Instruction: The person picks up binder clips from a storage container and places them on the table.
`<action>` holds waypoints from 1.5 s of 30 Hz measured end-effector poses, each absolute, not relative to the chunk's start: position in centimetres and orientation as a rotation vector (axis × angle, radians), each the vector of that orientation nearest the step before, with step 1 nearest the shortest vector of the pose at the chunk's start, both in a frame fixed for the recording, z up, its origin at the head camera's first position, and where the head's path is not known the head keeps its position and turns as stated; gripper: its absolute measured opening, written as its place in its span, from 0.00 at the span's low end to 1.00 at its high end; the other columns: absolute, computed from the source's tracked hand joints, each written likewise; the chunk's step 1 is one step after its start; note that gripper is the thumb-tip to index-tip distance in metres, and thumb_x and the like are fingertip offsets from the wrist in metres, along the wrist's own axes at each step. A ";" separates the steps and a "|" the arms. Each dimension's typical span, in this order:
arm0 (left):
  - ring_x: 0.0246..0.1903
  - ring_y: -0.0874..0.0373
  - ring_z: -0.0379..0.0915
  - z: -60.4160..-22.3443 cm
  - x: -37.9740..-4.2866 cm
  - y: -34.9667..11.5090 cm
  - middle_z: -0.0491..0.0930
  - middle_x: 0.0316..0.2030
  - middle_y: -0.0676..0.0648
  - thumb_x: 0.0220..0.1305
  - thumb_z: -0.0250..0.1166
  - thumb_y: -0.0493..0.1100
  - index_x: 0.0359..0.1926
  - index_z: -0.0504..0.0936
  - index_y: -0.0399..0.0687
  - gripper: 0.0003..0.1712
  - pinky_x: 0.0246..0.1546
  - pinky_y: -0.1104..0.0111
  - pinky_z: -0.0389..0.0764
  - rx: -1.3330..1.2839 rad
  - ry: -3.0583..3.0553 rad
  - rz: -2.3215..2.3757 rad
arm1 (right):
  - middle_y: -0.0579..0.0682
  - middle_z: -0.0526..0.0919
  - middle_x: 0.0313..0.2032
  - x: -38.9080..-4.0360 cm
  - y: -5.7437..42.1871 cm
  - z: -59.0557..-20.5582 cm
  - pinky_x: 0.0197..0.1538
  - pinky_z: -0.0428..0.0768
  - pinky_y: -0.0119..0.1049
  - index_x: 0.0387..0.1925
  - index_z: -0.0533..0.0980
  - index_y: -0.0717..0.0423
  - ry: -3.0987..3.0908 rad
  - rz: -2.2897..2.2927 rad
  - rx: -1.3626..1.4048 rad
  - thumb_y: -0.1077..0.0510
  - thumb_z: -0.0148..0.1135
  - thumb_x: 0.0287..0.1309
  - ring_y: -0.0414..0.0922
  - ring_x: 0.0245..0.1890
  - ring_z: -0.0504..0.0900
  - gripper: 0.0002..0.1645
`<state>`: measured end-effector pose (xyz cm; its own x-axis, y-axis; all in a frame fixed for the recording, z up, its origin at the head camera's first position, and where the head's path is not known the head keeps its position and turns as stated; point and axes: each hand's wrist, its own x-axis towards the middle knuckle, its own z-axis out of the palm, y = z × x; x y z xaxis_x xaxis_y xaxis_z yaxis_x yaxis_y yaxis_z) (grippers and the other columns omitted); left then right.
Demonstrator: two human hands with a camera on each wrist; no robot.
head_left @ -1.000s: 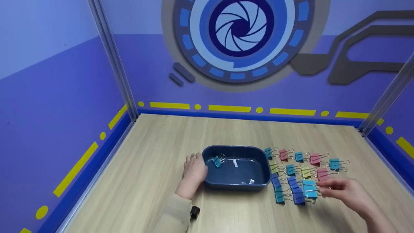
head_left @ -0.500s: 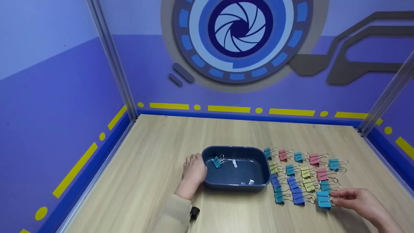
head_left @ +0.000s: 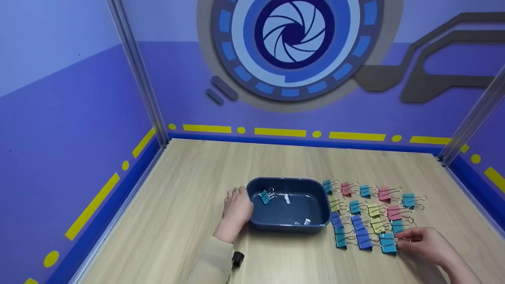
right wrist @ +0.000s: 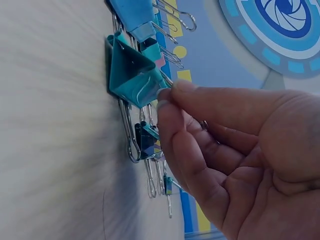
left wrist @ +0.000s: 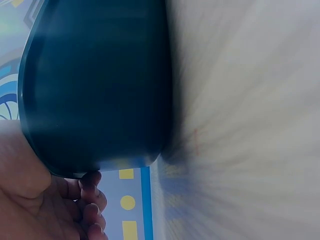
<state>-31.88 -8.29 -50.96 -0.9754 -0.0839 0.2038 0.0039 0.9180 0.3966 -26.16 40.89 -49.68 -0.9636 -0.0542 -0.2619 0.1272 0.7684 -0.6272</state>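
My right hand (head_left: 428, 244) pinches the wire handle of a turquoise binder clip (head_left: 388, 243) between thumb and index finger. In the right wrist view this clip (right wrist: 132, 75) rests low at the tabletop, its hollow triangular side visible, another wire handle pointing down. It stands at the right end of the nearest row, beside a dark blue clip (head_left: 363, 239). My left hand (head_left: 238, 207) holds the left wall of a dark blue plastic box (head_left: 290, 228), with curled fingers at its rim in the left wrist view. Inside the box lies one teal binder clip (head_left: 265, 197).
Rows of binder clips in teal, red, yellow and blue lie right of the box, among them a pink clip (head_left: 393, 212) and a teal clip (head_left: 409, 200). Small white labels (head_left: 287, 198) show on the box floor. Blue panels wall the wooden table (head_left: 189, 177).
My right hand has brought the turquoise clip toward the front edge, past the yellow clip, then slightly left beside the dark blue clip. My left hand stays at the box.
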 end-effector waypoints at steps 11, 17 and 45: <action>0.45 0.42 0.67 -50.8 -31.9 -8.3 0.74 0.41 0.37 0.59 0.58 0.40 0.46 0.72 0.35 0.16 0.45 0.53 0.69 0.067 -2.874 -0.599 | 0.55 0.84 0.44 -26.2 40.6 -48.4 0.41 0.78 0.36 0.50 0.77 0.62 2.685 -0.994 0.156 0.46 0.73 0.44 0.42 0.40 0.80 0.34; 0.45 0.43 0.66 -50.8 -31.9 -8.3 0.74 0.43 0.37 0.60 0.58 0.40 0.48 0.72 0.35 0.17 0.46 0.53 0.69 0.075 -2.890 -0.606 | 0.60 0.81 0.49 -26.2 39.9 -46.6 0.40 0.77 0.32 0.54 0.75 0.61 2.818 -1.018 0.071 0.41 0.67 0.51 0.41 0.42 0.79 0.36; 0.46 0.43 0.66 -50.8 -31.9 -8.3 0.74 0.44 0.37 0.61 0.55 0.40 0.48 0.72 0.34 0.17 0.45 0.53 0.69 0.070 -2.888 -0.582 | 0.55 0.85 0.43 -33.9 21.1 -45.2 0.41 0.79 0.30 0.49 0.79 0.58 2.647 -1.430 -0.558 0.58 0.67 0.53 0.45 0.42 0.82 0.21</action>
<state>-31.88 -8.27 -50.78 -0.9800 -0.0843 0.1804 -0.0078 0.9216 0.3880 -33.95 21.14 -45.23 -0.9303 -0.3532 0.0992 -0.2766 0.4974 -0.8222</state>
